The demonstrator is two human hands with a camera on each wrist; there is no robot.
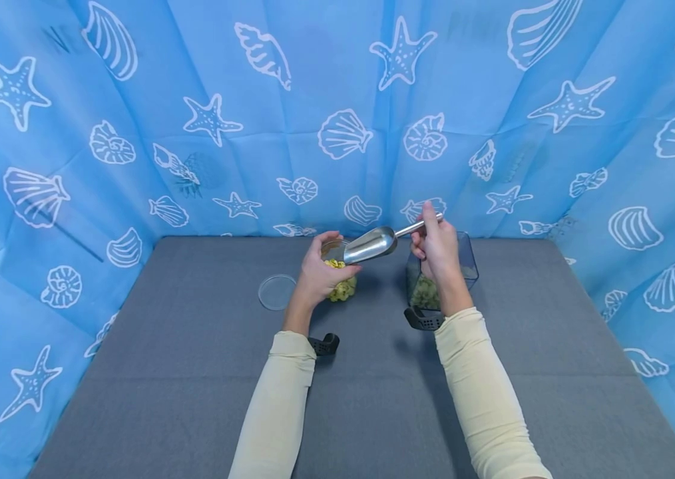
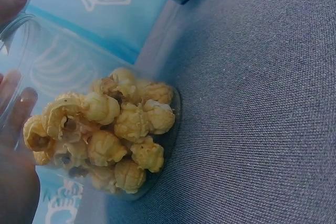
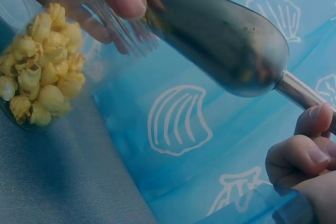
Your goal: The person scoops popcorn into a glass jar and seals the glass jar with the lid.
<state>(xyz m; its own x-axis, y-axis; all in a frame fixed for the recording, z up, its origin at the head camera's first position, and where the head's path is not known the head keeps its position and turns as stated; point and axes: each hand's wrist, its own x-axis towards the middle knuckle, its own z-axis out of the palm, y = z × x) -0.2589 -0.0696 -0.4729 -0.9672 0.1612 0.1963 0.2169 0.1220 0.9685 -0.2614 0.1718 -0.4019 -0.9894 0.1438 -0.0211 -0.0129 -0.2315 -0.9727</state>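
Observation:
My left hand (image 1: 316, 276) grips a round clear plastic jar (image 2: 63, 51), its fingers and thumb about the rim. Caramel-coloured popcorn (image 2: 131, 121) fills the lower part of the jar. In my right hand (image 1: 441, 249) is the thin handle of a shiny metal scoop (image 1: 370, 245). The scoop slants down to the left, its front end at the jar's mouth beside the left thumb, as the right wrist view also shows. Whether anything lies in the scoop is hidden; its underside faces that camera.
Behind and below the right hand stands a clear square container (image 1: 469, 259) with popcorn (image 1: 425, 293) in its bottom. A round clear lid (image 1: 276, 293) lies flat left of the jar. The grey cloth-covered table (image 1: 373, 399) ends at a blue shell-patterned curtain (image 1: 295, 153).

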